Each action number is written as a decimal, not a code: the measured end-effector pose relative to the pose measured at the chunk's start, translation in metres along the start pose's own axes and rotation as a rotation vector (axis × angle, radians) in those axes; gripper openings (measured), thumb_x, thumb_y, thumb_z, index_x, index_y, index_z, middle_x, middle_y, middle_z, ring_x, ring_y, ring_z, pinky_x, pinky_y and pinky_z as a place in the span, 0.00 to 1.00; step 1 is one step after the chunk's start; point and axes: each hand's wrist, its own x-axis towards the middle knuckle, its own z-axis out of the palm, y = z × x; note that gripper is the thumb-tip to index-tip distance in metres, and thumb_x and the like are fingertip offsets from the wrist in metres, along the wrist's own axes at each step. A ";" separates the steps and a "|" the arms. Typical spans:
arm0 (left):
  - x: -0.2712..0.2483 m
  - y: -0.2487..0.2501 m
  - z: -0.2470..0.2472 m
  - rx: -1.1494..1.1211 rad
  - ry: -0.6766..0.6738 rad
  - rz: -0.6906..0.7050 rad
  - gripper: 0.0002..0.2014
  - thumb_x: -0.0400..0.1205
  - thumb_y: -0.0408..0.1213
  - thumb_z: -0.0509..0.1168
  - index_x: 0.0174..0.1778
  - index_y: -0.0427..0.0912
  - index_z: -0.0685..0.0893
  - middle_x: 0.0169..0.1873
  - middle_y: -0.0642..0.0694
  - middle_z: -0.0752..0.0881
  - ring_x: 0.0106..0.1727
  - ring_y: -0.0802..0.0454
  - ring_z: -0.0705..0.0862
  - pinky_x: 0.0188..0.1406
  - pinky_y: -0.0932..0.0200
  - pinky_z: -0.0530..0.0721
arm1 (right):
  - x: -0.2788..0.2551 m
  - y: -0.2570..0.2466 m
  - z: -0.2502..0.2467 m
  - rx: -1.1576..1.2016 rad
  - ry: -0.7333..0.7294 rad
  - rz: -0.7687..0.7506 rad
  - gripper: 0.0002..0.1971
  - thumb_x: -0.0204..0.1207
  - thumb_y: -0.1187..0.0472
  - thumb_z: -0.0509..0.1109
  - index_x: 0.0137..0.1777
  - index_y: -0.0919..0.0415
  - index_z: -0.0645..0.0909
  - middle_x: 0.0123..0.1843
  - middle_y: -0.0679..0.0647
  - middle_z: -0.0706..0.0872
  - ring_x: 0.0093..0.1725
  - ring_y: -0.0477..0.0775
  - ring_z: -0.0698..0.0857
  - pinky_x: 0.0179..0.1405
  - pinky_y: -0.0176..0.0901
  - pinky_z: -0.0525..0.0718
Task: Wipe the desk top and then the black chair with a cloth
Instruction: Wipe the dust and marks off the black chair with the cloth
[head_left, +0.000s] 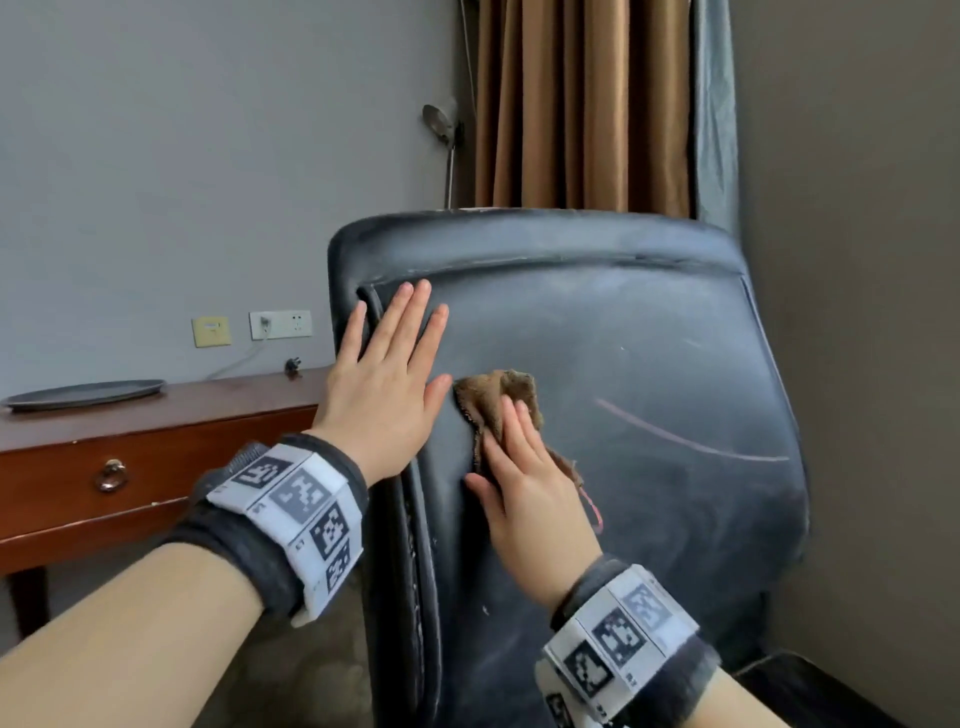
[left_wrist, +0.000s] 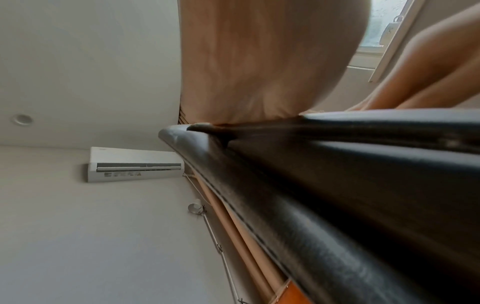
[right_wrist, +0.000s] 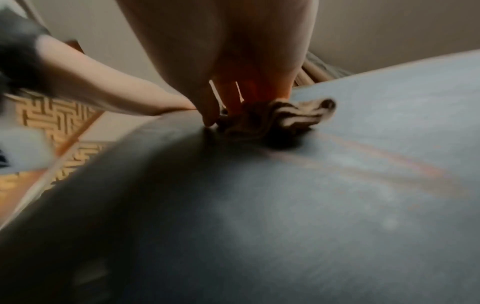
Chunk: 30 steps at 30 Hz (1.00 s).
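The black chair (head_left: 623, 374) fills the middle of the head view, its worn backrest facing me. My left hand (head_left: 389, 364) lies flat on the backrest's upper left edge, fingers straight and spread. My right hand (head_left: 519, 467) presses a crumpled brown cloth (head_left: 498, 389) against the backrest with straight fingers. In the right wrist view the cloth (right_wrist: 280, 117) is bunched under my fingertips on the chair's surface (right_wrist: 337, 205). The left wrist view looks along the chair's black side edge (left_wrist: 285, 205). The wooden desk (head_left: 156, 410) stands behind, at the left.
A dark oval tray (head_left: 85, 395) lies on the desk. Wall sockets (head_left: 280, 325) with a plugged cable sit above it. A floor lamp (head_left: 441, 130) and brown curtains (head_left: 571, 104) stand behind the chair. A wall is close on the right.
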 end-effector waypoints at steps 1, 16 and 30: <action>-0.001 0.001 -0.002 0.008 -0.009 0.007 0.32 0.82 0.49 0.43 0.78 0.33 0.64 0.79 0.33 0.62 0.80 0.39 0.62 0.77 0.39 0.54 | -0.006 -0.008 0.000 -0.007 -0.021 -0.025 0.20 0.74 0.59 0.60 0.59 0.70 0.84 0.68 0.69 0.79 0.69 0.69 0.77 0.62 0.62 0.80; -0.022 0.011 0.010 -0.093 0.022 0.141 0.31 0.83 0.50 0.43 0.78 0.36 0.66 0.79 0.31 0.62 0.80 0.37 0.62 0.74 0.43 0.59 | -0.059 -0.001 -0.008 0.046 -0.190 -0.167 0.44 0.56 0.74 0.43 0.77 0.53 0.65 0.79 0.56 0.65 0.78 0.56 0.66 0.75 0.41 0.66; -0.013 0.015 0.030 -0.174 0.073 0.153 0.31 0.84 0.51 0.43 0.79 0.37 0.65 0.80 0.32 0.59 0.81 0.37 0.58 0.77 0.39 0.62 | -0.056 0.068 -0.003 0.049 -0.138 -0.151 0.39 0.65 0.82 0.54 0.76 0.53 0.70 0.80 0.49 0.64 0.80 0.49 0.62 0.78 0.43 0.63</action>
